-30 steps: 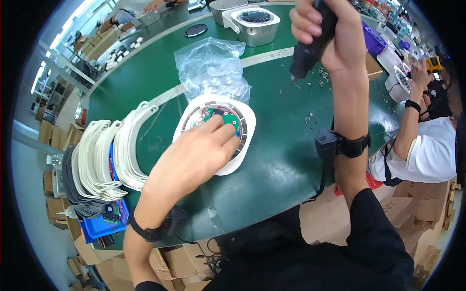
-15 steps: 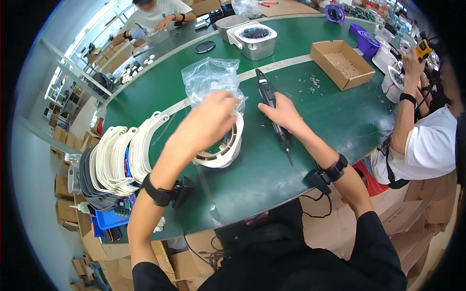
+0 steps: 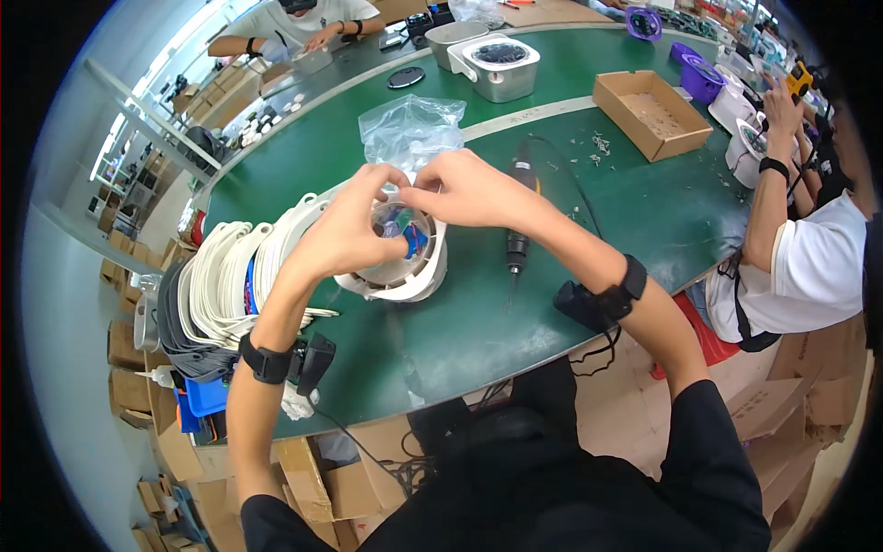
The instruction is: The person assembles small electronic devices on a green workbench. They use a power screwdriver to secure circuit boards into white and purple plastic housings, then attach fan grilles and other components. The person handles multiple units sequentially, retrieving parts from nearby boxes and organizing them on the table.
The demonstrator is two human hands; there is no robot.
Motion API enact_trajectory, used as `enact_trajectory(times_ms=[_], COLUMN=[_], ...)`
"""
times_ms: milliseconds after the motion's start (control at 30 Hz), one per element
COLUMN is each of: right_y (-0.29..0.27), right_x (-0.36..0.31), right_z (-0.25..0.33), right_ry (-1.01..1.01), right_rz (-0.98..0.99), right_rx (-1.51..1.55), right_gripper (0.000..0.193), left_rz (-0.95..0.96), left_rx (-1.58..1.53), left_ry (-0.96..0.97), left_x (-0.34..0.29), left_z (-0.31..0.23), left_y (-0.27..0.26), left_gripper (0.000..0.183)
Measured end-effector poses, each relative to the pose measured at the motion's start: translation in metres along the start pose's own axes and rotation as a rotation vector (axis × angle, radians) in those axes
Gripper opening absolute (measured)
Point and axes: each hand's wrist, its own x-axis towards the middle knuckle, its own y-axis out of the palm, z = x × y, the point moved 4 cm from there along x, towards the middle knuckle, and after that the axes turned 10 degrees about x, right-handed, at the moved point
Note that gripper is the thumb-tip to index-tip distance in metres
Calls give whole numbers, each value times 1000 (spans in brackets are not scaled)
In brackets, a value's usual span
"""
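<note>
A white round housing (image 3: 432, 276) stands upright on the green table, its open top showing blue parts and wires (image 3: 414, 241) inside. My left hand (image 3: 354, 230) curls over its left rim, the thumb reaching into the opening and the fingers bent at the far rim. At the far right of the same rim is my right hand (image 3: 469, 191), its thumb and fingers pinched together near the left fingertips. Whatever sits in that pinch is hidden. A black electric screwdriver (image 3: 518, 244) lies to the right of the housing, untouched, partly behind my right forearm.
Cream curved strips (image 3: 221, 285) and dark grey ones are stacked at left. A clear plastic bag (image 3: 409, 129) lies beyond the housing. Farther off are loose screws (image 3: 600, 147), an open cardboard box (image 3: 653, 115) and a white-grey appliance (image 3: 504, 69). Other people work at right and far left.
My right hand has let go of the electric screwdriver, now lying on the table, and moved left to the housing. My left hand has shifted to the housing's left rim.
</note>
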Motion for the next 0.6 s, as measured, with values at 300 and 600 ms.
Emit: enact_trajectory(times_ms=[300, 600], right_y=[55, 74], right_x=[23, -15], right_z=[-4, 4], right_ry=[542, 529], right_rz=[510, 11], right_rx=[751, 1220], right_gripper=[26, 12], left_rz=[-589, -800], left_rx=[187, 211], left_ry=[286, -330], left_x=[-53, -106], left_z=[10, -20], left_y=[-4, 33], left_gripper=[30, 22])
